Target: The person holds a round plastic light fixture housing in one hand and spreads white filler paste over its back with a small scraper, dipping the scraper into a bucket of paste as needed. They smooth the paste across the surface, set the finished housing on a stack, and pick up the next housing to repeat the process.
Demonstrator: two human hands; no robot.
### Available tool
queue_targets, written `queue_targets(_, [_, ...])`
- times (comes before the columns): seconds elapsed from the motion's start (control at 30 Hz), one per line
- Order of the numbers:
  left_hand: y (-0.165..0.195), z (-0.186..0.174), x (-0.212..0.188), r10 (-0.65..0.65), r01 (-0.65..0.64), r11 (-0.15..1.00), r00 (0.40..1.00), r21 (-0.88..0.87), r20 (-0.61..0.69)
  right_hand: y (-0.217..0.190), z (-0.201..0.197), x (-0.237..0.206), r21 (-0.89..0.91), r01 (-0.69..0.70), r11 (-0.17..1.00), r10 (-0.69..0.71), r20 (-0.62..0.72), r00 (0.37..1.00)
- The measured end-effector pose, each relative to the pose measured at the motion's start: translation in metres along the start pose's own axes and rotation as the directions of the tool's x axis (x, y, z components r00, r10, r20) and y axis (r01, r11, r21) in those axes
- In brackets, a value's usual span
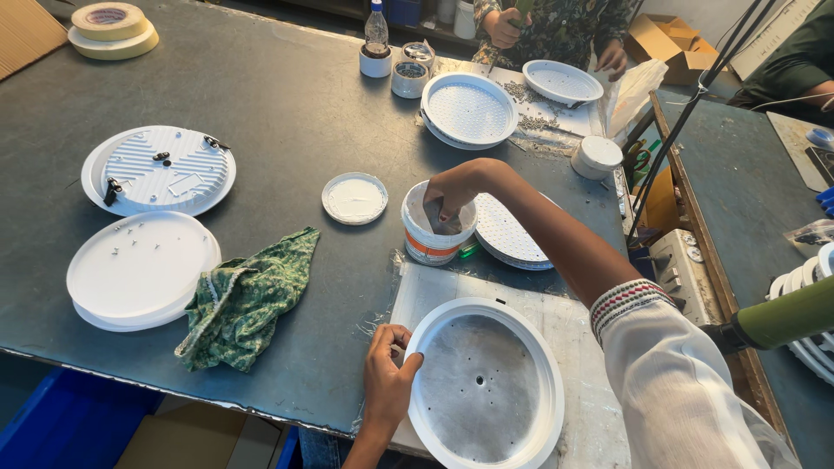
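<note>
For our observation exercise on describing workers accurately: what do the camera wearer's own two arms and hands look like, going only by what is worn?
The right hand is bare, with no glove; its arm wears a loose white sleeve pushed up the forearm, the cuff banded with red, dark and white embroidered stripes. The left hand and forearm are bare: no glove or sleeve shows. No ring or watch can be made out.

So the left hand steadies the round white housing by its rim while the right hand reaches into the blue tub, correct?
Not quite: in the head view the tub is white with an orange band, not blue. The left hand does steady the round white housing by its rim while the right hand reaches into that tub.
</note>
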State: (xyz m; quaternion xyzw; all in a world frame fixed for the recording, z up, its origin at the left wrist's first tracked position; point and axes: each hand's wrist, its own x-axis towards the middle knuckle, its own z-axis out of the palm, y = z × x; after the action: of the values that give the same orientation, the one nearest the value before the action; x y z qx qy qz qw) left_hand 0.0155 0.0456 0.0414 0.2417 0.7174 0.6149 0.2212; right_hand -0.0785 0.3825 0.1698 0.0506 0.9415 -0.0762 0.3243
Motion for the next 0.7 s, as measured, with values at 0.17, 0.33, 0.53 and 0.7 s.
queue_targets(0.17, [-0.002,0.000,0.001,0.008,-0.008,1.000,1.000,-0.004,-0.008,0.003,-0.009,-0.012,0.120,0.033,0.992,-0.031,-0.025,0.999])
queue_targets(0.33, [-0.004,-0.001,0.003,0.016,-0.014,0.999,0.998,-0.037,0.061,0.008,-0.012,-0.025,0.350,0.047,0.935,-0.020,-0.080,0.997])
queue_targets(0.53, [-0.005,-0.002,0.001,0.059,-0.057,0.997,0.998,-0.051,0.026,0.013,-0.004,-0.030,0.448,0.037,0.893,0.087,-0.255,0.963])
queue_targets(0.7, [-0.006,-0.001,0.001,0.038,-0.037,0.999,0.999,-0.038,0.023,0.009,0.018,-0.015,0.207,0.099,0.973,-0.025,-0.336,0.942])
